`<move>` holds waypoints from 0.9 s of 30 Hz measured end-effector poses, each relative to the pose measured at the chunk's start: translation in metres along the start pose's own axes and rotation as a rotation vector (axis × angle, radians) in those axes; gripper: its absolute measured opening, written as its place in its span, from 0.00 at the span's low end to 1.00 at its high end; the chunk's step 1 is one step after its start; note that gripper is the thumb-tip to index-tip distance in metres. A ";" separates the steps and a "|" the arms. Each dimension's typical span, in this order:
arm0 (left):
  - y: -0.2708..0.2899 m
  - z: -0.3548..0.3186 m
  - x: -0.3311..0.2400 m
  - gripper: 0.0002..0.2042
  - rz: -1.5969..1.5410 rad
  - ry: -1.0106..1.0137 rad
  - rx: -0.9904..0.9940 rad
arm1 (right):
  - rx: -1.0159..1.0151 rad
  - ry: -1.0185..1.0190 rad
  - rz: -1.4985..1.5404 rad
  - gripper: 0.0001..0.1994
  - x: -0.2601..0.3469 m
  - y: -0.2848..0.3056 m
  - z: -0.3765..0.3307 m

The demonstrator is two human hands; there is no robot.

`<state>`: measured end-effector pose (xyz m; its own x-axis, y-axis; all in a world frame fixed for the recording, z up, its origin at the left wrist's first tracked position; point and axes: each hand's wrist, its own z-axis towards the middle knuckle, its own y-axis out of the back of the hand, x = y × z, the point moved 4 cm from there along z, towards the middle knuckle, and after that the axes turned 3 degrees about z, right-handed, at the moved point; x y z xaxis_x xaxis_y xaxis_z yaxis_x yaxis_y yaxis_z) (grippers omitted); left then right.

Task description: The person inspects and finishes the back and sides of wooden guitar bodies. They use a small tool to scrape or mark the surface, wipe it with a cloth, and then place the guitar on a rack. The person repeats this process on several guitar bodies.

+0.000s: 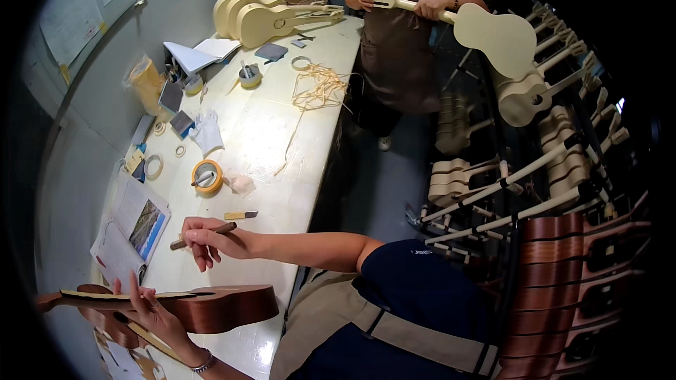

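Observation:
My left hand (160, 321) is at the neck of a brown ukulele-like instrument (236, 309), its fingers spread across the side of the neck. The instrument is tilted on its side, its body toward me. Behind my hand shows a second brown instrument body (116, 327), partly covered. My right hand (215, 239) is closed round a slim brown stick-like tool (227, 228), above the table just beyond the instrument. Its exact kind I cannot make out. Near that hand lies a small flat tool (241, 215) with a pale handle and dark end.
On the white table (260, 134) are an orange tape roll (207, 176), an open booklet (144, 218), a white glove (208, 132) and a heap of pale strips (318, 88). Unpainted guitar bodies (264, 24) stand far back. A co-worker (398, 63) holds one; racks (549, 274) fill the right.

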<state>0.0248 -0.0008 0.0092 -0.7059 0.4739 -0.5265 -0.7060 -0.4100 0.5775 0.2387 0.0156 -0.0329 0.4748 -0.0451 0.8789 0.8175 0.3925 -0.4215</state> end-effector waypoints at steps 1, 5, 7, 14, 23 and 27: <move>-0.002 -0.001 0.003 0.20 0.013 -0.035 0.103 | 0.043 0.016 -0.009 0.19 0.007 -0.013 0.001; -0.014 -0.006 0.010 0.30 -0.316 0.095 0.152 | 0.193 0.023 0.005 0.17 0.015 -0.056 0.010; -0.020 -0.002 -0.003 0.28 -0.376 0.082 0.152 | 0.131 -0.033 0.044 0.16 0.021 -0.061 0.006; -0.024 -0.007 0.023 0.22 -0.435 0.208 0.136 | 0.112 -0.098 0.112 0.15 0.006 -0.067 0.021; 0.037 0.012 0.057 0.21 -0.403 0.210 0.013 | 0.055 0.166 -0.239 0.06 0.075 -0.005 0.000; 0.064 0.041 0.080 0.23 0.051 -0.180 -0.163 | 0.142 0.537 -0.237 0.12 0.105 0.019 -0.027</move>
<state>-0.0749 0.0429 0.0295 -0.7295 0.5747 -0.3710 -0.6799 -0.5503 0.4846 0.3127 -0.0059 0.0453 0.4136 -0.5896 0.6938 0.8872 0.4322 -0.1615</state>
